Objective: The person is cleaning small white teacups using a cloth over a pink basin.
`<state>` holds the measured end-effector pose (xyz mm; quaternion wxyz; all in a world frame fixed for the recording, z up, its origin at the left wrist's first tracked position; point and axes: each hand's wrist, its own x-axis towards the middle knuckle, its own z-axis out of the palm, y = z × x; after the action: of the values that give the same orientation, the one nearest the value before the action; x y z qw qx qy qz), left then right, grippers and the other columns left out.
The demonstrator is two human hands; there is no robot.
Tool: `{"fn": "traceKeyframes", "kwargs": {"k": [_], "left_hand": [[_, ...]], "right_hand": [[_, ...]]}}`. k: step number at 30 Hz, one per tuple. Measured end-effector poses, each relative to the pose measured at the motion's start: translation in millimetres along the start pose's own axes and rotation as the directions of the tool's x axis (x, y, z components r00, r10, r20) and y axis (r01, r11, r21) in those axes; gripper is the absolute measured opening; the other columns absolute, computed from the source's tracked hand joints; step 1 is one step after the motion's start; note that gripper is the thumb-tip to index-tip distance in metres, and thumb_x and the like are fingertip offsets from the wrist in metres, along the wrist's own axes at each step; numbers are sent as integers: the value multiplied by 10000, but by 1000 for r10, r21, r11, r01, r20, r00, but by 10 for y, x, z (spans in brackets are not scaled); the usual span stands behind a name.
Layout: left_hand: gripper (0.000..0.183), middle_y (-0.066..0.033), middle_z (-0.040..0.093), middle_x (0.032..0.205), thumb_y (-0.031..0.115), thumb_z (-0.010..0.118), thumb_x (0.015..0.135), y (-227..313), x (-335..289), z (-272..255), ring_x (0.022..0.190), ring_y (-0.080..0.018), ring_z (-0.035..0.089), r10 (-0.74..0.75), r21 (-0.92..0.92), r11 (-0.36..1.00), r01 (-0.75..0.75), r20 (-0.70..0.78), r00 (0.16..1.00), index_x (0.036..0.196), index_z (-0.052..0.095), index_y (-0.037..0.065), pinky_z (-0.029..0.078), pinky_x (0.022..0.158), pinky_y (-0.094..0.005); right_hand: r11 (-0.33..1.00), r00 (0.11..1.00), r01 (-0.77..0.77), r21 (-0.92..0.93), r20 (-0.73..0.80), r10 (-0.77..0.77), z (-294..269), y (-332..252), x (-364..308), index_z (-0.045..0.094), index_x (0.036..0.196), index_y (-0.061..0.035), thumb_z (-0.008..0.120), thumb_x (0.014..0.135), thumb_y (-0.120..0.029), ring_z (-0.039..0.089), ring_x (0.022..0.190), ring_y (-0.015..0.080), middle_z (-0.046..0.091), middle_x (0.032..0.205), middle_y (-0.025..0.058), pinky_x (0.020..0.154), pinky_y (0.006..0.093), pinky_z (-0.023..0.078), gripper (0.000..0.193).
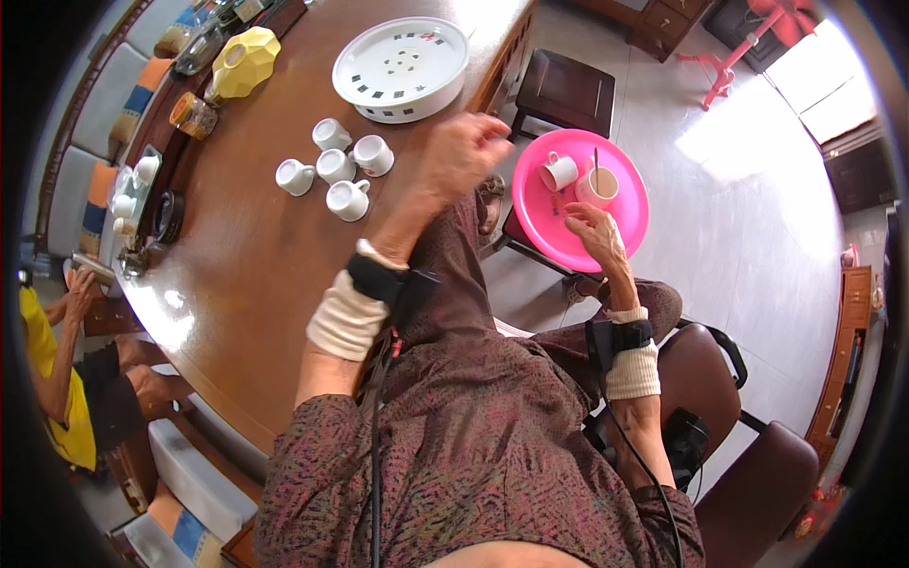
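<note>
My left hand (464,157) hangs over the table's right edge, its fingers loosely bent and apart, with nothing visible in them. Left of it, several white mugs stand upside down in a cluster on the wooden table (237,275), one white mug (373,155) being nearest. My right hand (597,234) is over the near part of a round pink tray (540,232), fingers apart and slightly curved, holding nothing I can see. Just beyond its fingertips a larger white mug (587,195) stands with a thin stick in it. A tilted white mug (559,172) is beside that one.
A round white lidded tray (401,71) stands at the table's far end. A yellow faceted object (246,62) and a jar (193,115) sit at far left. A dark stool (565,93) stands beyond the pink tray. At left, a person in yellow (71,388) handles something.
</note>
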<state>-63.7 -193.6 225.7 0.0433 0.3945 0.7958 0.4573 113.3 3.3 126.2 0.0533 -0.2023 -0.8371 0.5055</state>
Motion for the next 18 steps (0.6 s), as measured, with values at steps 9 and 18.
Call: {"fn": "traceKeyframes", "kwargs": {"k": [9,18], "left_hand": [[286,-93,652,895,160,631,793,-343,-252,1645,784,-146,610,-175,-327,889,320,403,898,1039,618,14,488,712,-266],[286,-90,609,893,129,568,826,-702,-395,2060,736,-146,594,-503,-398,563,724,531,682,1089,577,16,506,584,-254]], "right_hand": [[987,989,-75,143,-118,93,-78,703,-43,570,1118,5,636,771,-204,613,941,248,636,994,179,794,340,486,410],[961,954,-239,141,-148,259,-37,982,-194,583,1088,25,624,758,-244,620,896,258,642,985,180,778,326,475,427]]}}
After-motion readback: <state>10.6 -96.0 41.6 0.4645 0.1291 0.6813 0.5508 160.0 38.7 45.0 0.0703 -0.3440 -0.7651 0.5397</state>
